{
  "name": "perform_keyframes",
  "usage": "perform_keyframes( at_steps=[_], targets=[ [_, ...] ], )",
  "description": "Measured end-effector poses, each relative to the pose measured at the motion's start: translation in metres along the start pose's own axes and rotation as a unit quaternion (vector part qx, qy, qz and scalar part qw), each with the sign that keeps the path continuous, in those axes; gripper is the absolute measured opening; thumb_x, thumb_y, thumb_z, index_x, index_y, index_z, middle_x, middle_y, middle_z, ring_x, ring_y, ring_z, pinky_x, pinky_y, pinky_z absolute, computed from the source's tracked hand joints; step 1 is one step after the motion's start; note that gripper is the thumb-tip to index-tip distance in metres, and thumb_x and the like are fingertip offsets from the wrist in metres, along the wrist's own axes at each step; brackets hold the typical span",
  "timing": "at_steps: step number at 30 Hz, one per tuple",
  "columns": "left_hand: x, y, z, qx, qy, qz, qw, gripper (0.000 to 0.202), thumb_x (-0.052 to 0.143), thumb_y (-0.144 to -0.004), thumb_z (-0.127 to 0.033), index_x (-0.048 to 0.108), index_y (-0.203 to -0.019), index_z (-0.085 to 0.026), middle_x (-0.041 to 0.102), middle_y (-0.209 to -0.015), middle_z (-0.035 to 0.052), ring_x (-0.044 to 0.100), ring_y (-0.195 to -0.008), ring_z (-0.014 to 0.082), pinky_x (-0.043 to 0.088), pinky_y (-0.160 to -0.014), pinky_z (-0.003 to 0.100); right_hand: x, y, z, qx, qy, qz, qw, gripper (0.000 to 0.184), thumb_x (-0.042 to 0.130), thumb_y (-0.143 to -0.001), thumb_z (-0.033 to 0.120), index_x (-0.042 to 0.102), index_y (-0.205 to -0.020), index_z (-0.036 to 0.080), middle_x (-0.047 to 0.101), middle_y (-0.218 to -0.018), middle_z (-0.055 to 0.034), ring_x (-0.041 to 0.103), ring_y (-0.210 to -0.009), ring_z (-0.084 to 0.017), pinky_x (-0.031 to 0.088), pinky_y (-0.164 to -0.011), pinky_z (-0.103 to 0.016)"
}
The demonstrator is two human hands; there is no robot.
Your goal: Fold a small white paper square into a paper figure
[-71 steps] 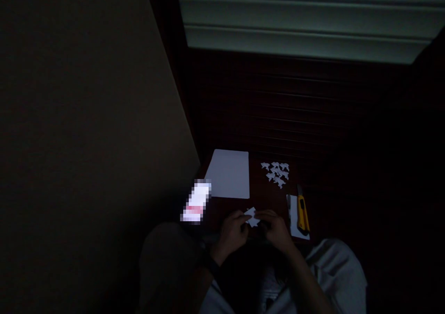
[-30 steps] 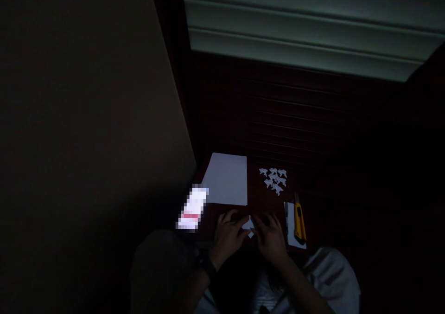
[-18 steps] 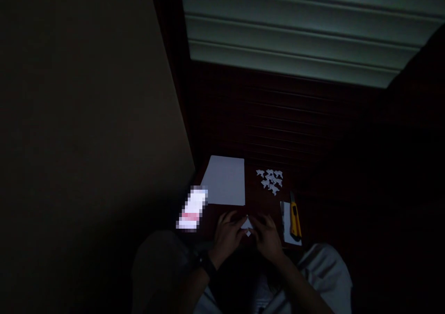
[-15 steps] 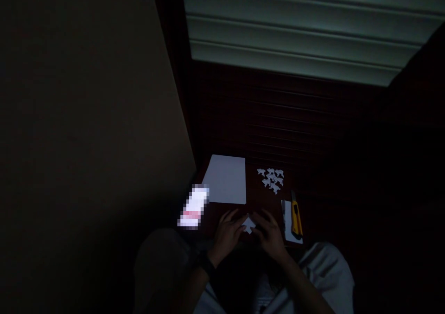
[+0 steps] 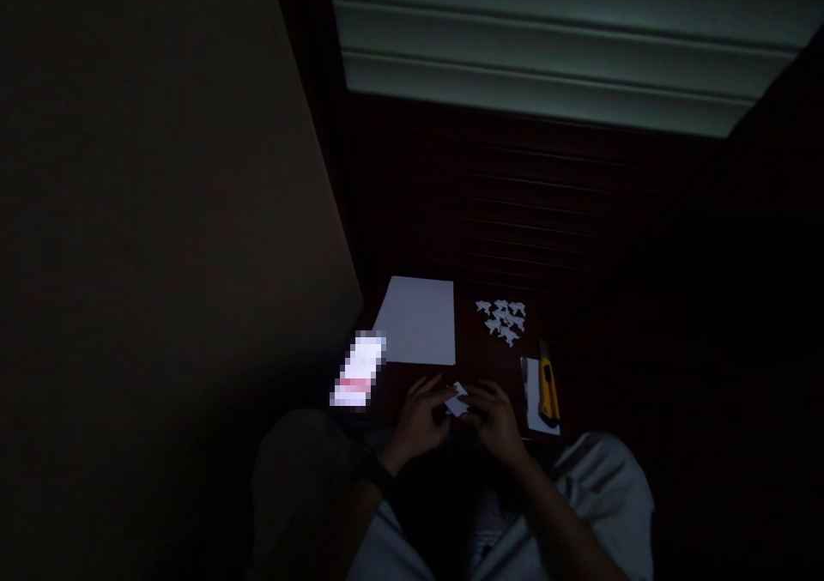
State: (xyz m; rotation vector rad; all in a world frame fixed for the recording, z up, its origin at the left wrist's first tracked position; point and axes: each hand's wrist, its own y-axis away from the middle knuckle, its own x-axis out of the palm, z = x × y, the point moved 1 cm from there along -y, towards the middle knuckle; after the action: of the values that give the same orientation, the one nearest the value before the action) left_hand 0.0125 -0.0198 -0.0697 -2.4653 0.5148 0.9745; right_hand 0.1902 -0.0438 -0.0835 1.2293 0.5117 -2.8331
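A small folded piece of white paper (image 5: 457, 402) is held between my two hands near the front edge of the dark table. My left hand (image 5: 421, 416) grips its left side with thumb and fingers. On the other side, my right hand (image 5: 494, 415) pinches the right edge. Beyond the hands, to the right, lies a cluster of several small folded white paper pieces (image 5: 502, 318). Dim light hides the fine creases of the held paper.
A stack of white paper (image 5: 421, 323) lies at the back left, with a lit, blurred-out phone (image 5: 359, 371) by its lower left corner. At the right, a yellow box cutter (image 5: 548, 392) rests on white paper strips (image 5: 534, 401). A wall (image 5: 193, 220) rises at the left.
The folded paper has been turned a little between my fingers, and my right fingers have moved in over it. The whole view has shifted slightly, so the table sits higher.
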Motion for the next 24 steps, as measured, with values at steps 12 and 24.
perform_keyframes(
  at_steps=[12, 24],
  targets=[
    [0.012, -0.009, 0.017, -0.027, 0.046, -0.042, 0.998, 0.021, 0.056, -0.076, -0.024, 0.065, -0.094, -0.03, 0.066, -0.099, -0.0017, 0.049, -0.107, 0.0199, 0.035, -0.094, 0.044, 0.002, -0.003, -0.006, 0.038, -0.074, -0.04, 0.996, 0.025, 0.068, -0.067, 0.032, 0.066, -0.092, 0.03, 0.062, -0.105, -0.0035, 0.044, -0.109, -0.025, 0.037, -0.089, -0.045],
    [0.001, -0.016, 0.0, -0.023, 0.09, -0.043, 0.995, 0.018, 0.055, -0.077, -0.026, 0.067, -0.091, -0.027, 0.067, -0.094, 0.0001, 0.056, -0.089, 0.0168, 0.045, -0.08, 0.032, -0.009, -0.006, -0.001, 0.169, -0.337, 0.052, 0.925, 0.043, 0.064, -0.069, 0.038, 0.06, -0.107, 0.019, 0.061, -0.069, 0.0001, 0.054, -0.056, -0.013, 0.044, -0.055, -0.025]
  ],
)
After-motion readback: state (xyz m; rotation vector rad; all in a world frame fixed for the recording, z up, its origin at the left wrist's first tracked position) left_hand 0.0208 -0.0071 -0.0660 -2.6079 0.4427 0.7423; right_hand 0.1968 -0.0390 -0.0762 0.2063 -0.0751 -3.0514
